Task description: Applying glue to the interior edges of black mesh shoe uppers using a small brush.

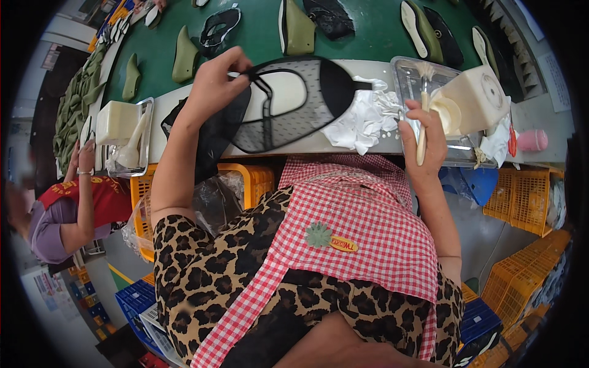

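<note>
Left hand (215, 83) pinches black mesh shoe upper (288, 104).

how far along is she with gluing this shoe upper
Done: hard to tell; no glue shows on the black mesh shoe upper. In hand: the left hand holds the upper up by its edge over the white bench edge, and the right hand grips a brush by the glue pot in the clear tray. Left: brushing looks unstarted; more uppers and soles lie on the green belt.

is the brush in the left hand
No, the right hand grips the brush over the clear tray, while the left hand holds the black mesh shoe upper.
</note>
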Tool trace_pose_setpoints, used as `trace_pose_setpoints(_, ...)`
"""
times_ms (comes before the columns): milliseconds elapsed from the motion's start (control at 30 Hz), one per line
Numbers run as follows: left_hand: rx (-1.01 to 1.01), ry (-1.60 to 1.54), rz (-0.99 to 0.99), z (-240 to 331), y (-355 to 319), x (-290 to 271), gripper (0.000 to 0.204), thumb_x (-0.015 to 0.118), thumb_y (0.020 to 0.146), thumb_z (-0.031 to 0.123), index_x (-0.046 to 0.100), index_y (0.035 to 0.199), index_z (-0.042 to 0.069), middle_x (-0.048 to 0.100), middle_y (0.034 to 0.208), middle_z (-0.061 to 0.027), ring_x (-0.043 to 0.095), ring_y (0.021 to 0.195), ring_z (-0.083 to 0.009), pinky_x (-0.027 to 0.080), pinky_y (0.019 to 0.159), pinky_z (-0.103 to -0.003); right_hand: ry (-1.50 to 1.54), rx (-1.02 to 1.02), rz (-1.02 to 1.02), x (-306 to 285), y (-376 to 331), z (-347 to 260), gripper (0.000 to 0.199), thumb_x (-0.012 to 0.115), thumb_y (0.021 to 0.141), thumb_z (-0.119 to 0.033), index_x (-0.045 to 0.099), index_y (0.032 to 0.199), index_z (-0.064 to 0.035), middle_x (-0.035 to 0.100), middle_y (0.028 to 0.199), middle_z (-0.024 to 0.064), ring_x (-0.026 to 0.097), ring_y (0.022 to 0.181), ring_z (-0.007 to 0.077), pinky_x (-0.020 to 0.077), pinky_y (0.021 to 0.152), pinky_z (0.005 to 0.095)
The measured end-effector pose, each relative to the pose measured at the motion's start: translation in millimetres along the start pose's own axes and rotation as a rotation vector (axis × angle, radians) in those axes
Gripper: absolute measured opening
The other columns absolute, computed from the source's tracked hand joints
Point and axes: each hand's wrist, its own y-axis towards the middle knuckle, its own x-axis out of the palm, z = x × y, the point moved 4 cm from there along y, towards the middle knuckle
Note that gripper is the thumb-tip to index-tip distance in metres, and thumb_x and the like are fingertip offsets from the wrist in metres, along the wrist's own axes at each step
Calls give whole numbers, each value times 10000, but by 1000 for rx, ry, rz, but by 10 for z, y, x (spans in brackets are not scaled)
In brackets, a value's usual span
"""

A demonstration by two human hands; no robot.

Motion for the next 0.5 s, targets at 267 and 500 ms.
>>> trace_pose_setpoints(267, 50, -572, -505, 769, 437, 538, 319, 566, 842, -12, 658, 1148, 0, 693, 915, -10, 603, 791, -63, 512, 702, -255, 46, 48, 144, -373, 249, 20, 366, 753, 850, -102, 563, 1156, -43, 616, 1261, 172, 609, 1088, 269, 461, 958, 371)
trace_pose_setpoints(500, -154, -1475, -774, 601, 308, 1191, 364, 572, 986, 264, 633, 1238, 8, 708, 980, -69, 632, 815, -83, 500, 673, -218, 88, 353, 103, -570, -78, 93, 334, 707, 843, -17, 572, 1145, -59, 634, 1166, 67, 617, 972, 151, 487, 841, 276)
